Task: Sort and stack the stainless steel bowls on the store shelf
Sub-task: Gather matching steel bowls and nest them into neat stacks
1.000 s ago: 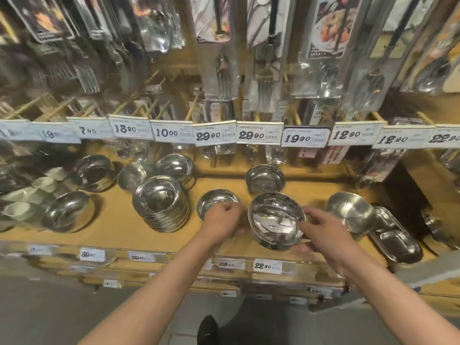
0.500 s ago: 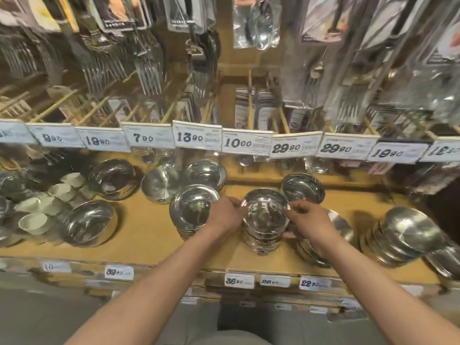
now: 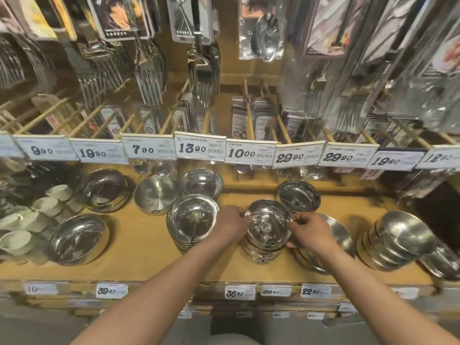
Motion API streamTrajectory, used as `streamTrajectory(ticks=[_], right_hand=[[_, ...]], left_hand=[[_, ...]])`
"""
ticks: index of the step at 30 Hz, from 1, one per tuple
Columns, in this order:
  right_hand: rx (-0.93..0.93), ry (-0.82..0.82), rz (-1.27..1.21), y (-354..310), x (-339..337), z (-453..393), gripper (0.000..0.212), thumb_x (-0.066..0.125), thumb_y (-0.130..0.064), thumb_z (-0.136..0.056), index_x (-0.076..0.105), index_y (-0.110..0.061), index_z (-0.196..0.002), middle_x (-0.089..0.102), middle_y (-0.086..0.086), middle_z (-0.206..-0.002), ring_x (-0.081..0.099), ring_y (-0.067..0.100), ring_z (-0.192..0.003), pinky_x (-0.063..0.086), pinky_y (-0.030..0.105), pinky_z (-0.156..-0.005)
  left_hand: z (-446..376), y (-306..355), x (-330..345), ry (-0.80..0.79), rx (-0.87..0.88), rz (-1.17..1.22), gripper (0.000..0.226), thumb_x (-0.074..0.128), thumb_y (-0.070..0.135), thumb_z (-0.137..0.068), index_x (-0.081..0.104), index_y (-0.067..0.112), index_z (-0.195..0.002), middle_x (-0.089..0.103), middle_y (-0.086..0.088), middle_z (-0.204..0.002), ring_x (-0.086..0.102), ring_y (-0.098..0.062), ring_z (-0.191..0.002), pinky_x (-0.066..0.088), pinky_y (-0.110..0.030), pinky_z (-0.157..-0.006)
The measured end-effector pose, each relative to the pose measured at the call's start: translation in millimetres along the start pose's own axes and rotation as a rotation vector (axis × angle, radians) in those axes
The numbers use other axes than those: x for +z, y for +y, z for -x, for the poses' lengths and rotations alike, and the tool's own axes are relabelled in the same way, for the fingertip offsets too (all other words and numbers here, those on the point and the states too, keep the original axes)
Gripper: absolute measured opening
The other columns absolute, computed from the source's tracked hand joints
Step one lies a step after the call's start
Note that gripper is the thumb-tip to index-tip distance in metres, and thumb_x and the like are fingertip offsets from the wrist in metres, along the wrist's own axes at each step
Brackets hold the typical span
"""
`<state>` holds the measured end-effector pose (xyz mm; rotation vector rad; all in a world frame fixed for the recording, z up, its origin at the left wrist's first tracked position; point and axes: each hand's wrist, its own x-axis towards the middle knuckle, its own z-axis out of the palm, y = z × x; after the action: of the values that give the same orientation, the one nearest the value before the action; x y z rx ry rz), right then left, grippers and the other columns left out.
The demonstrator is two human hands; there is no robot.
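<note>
Since half a second ago the hands have barely shifted on the middle stack, and the view has drifted slightly so the right-hand piles sit further in frame. The wooden shelf carries most of the steel bowls already gathered: a tall stack at centre, a second stack just to its left, and a tilted pile well to the right. More bowls lie under the right forearm, partly hidden. Still loose are a wide bowl at front left, another bowl behind it, an upturned bowl, and single bowls at the back and. So the sorting looks roughly half done, by my reckoning. The left hand pinches the top bowl's left rim; the right hand grips its right rim, fingers curled closed on the steel.
</note>
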<state>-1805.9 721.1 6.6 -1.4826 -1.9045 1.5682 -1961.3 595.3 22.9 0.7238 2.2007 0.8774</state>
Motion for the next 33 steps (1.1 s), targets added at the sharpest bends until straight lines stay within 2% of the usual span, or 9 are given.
streamTrajectory(ticks=[5,10,16,18,21,25,28,31,33], right_hand=[[0.018,0.034,0.03,5,3,-1,0.006,0.064,0.001,-0.09,0.069,0.003,-0.092,0.071,0.024,-0.098,0.072,0.022,-0.065,0.059,0.026,-0.051],[0.038,0.031,0.01,1,4,0,0.005,0.065,0.0,-0.09,0.069,-0.003,-0.092,0.073,0.018,-0.096,0.074,0.017,-0.06,0.06,0.027,-0.054],[0.077,-0.013,-0.028,6,0,7,0.003,0.066,-0.004,-0.093,0.066,-0.007,-0.094,0.073,0.013,-0.097,0.076,0.018,-0.068,0.061,0.026,-0.059],[0.08,-0.03,-0.06,8,0,7,0.002,0.066,-0.006,-0.093,0.066,-0.008,-0.093,0.073,0.012,-0.098,0.077,0.018,-0.071,0.063,0.031,-0.066],[0.076,-0.044,-0.07,9,-4,5,0.002,0.067,-0.009,-0.093,0.067,-0.007,-0.095,0.072,0.012,-0.097,0.075,0.017,-0.071,0.064,0.034,-0.068],[0.062,0.004,-0.019,2,-24,-10,0.007,0.064,-0.015,-0.095,0.067,-0.01,-0.092,0.069,0.004,-0.084,0.07,0.012,-0.06,0.063,0.031,-0.061],[0.015,0.09,0.098,-5,-48,-35,0.012,0.06,-0.018,-0.095,0.068,-0.013,-0.089,0.07,0.005,-0.083,0.069,0.019,-0.073,0.06,0.032,-0.063],[-0.024,0.155,0.208,-6,-66,-71,0.013,0.059,-0.021,-0.095,0.068,-0.013,-0.09,0.071,0.008,-0.087,0.068,0.026,-0.083,0.055,0.036,-0.077],[-0.026,0.168,0.296,-2,-75,-99,0.016,0.062,-0.023,-0.094,0.071,-0.012,-0.102,0.073,0.013,-0.099,0.068,0.033,-0.099,0.049,0.036,-0.085]], left_hand=[[-3,0,-1,-0.001,0.046,-0.039,0.025,0.054,0.021,-0.102,0.068,0.013,-0.083,0.063,-0.001,-0.079,0.055,-0.016,-0.072,0.041,-0.024,-0.065],[-9,-3,-2,0.007,0.069,-0.033,0.028,0.053,0.021,-0.103,0.063,0.012,-0.079,0.056,-0.001,-0.069,0.045,-0.011,-0.057,0.034,-0.015,-0.05],[-14,-7,4,0.007,0.089,-0.04,0.028,0.056,0.024,-0.102,0.058,0.029,-0.074,0.049,0.013,-0.073,0.045,-0.002,-0.065,0.031,0.0,-0.048],[-14,-9,4,0.019,0.097,-0.023,0.018,0.058,0.024,-0.101,0.074,0.019,-0.094,0.057,0.015,-0.079,0.051,-0.007,-0.079,0.032,0.001,-0.054],[-11,-7,0,0.02,0.089,-0.001,0.029,0.058,0.028,-0.101,0.071,0.013,-0.122,0.065,0.008,-0.102,0.058,-0.006,-0.087,0.041,-0.012,-0.076],[-14,-5,-10,0.06,0.062,0.048,0.019,0.058,0.036,-0.099,0.071,0.023,-0.098,0.071,0.008,-0.087,0.063,0.003,-0.059,0.043,-0.009,-0.052],[-18,0,-19,0.088,0.032,0.089,0.018,0.058,0.038,-0.095,0.072,0.025,-0.095,0.074,0.005,-0.087,0.069,-0.013,-0.079,0.055,-0.027,-0.068],[-17,7,-27,0.148,0.015,0.202,0.037,0.063,0.059,-0.069,0.073,0.028,-0.085,0.075,0.01,-0.074,0.069,-0.004,-0.068,0.056,-0.025,-0.06],[-19,7,-28,0.189,-0.01,0.228,0.031,0.065,0.053,-0.075,0.074,0.025,-0.085,0.075,0.009,-0.077,0.068,-0.008,-0.071,0.06,-0.033,-0.067]])
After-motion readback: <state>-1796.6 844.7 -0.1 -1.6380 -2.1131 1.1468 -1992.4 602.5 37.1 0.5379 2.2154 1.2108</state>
